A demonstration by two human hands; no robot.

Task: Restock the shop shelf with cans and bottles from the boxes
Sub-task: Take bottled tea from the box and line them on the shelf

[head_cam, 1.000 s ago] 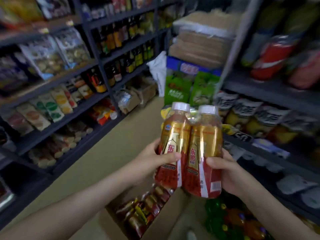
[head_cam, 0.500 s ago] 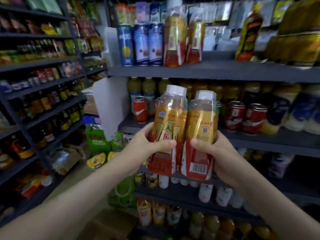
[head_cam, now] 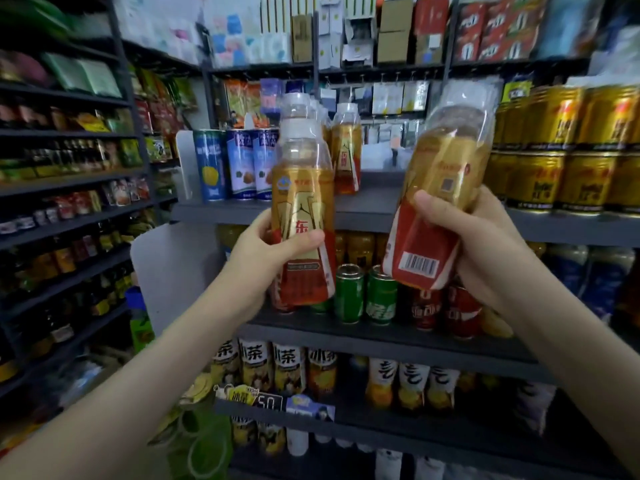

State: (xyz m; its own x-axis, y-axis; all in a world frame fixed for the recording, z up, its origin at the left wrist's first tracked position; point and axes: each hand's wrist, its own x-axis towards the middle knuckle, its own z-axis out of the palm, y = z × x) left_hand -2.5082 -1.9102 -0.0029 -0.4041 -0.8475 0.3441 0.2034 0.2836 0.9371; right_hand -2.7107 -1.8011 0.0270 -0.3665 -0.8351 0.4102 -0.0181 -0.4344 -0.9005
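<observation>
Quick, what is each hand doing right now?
Left hand: grips an upright gold-and-red bottle.
Right hand: grips a tilted bottle of the same kind.

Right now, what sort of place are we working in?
Most likely a small grocery or convenience shop: dark shelves lined with rows of gold cans, green cans below, and a price tag on a shelf edge.

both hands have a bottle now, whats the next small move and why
Probably push the left hand forward to stand the left bottle on the upper shelf, next to the matching bottles there. It is already upright near that shelf's edge, while the right hand holds the right bottle tilted.
</observation>
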